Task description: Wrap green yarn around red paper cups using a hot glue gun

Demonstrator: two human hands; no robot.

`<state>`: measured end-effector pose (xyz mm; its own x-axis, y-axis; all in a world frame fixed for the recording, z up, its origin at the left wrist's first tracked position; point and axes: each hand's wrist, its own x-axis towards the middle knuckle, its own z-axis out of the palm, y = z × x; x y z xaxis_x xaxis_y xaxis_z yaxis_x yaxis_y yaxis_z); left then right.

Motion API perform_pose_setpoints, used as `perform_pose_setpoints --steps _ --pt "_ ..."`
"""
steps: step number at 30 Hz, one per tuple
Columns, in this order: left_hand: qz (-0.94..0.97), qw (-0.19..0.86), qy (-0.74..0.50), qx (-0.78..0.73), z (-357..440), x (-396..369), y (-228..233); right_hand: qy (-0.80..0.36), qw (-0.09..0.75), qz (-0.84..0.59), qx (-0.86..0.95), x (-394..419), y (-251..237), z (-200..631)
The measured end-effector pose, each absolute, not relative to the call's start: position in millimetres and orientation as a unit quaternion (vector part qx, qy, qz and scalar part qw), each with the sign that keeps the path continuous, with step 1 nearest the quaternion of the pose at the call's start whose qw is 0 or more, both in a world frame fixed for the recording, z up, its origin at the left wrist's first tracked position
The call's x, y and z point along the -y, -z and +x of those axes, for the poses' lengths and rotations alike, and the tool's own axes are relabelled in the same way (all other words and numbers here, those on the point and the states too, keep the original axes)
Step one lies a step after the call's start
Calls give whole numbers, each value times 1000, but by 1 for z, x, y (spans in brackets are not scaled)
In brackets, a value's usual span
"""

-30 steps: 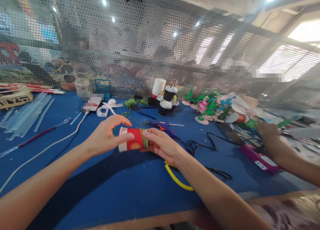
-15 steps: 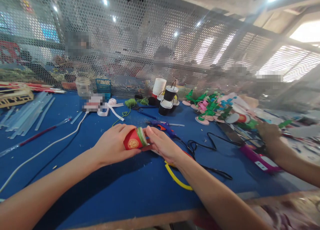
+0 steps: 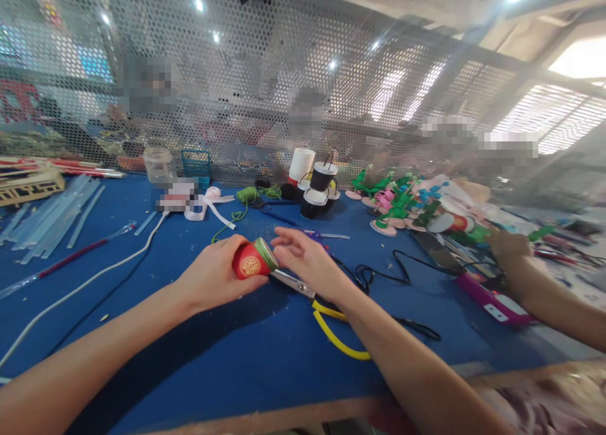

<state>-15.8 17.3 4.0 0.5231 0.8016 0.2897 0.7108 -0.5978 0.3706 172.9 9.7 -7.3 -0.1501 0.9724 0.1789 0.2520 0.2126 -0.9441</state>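
Note:
A small red paper cup (image 3: 248,262) with a gold emblem lies tilted in my left hand (image 3: 215,269), whose fingers wrap around it. Green yarn (image 3: 266,253) runs around the cup's rim, which faces right. Beside that rim is my right hand (image 3: 310,262), fingers apart; its fingertips are at the rim, and whether they touch it I cannot tell. Scissors (image 3: 337,334) with yellow handles lie beneath my right hand and wrist, partly covered. Behind that hand, a blue glue gun (image 3: 316,235) is mostly hidden.
Green yarn ball (image 3: 247,196), white ribbon (image 3: 218,211) and black-and-white cups (image 3: 313,202) stand behind. Clear glue sticks (image 3: 54,211) lie left, near a white cable (image 3: 99,272). At right are craft flowers (image 3: 392,204), a purple power strip (image 3: 492,302) and another person's hand (image 3: 510,252).
My right hand's fingers have spread and lifted from the cup's rim. The cup has tilted a little in my left hand, and more of the scissors shows.

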Motion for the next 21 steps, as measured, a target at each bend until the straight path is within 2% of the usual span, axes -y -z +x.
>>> perform_pose_setpoints --steps 3,5,7,10,15,21 --pt "881 49 -208 -421 -17 -19 -3 -240 447 -578 639 -23 -8 198" --pt "892 9 -192 -409 -18 -19 -3 -108 337 -680 642 -31 -16 214" --pt "898 -10 -174 -405 -18 -19 -3 -71 219 -735 638 -40 -16 225" --pt "901 -11 -158 -403 -17 -18 -1 -96 154 -749 638 -51 -2 232" --pt "911 -32 -160 -380 -16 -20 5 -116 158 -764 615 -64 26 232" --pt "919 -89 -186 -336 -20 -22 4 -158 267 -748 586 -52 12 234"
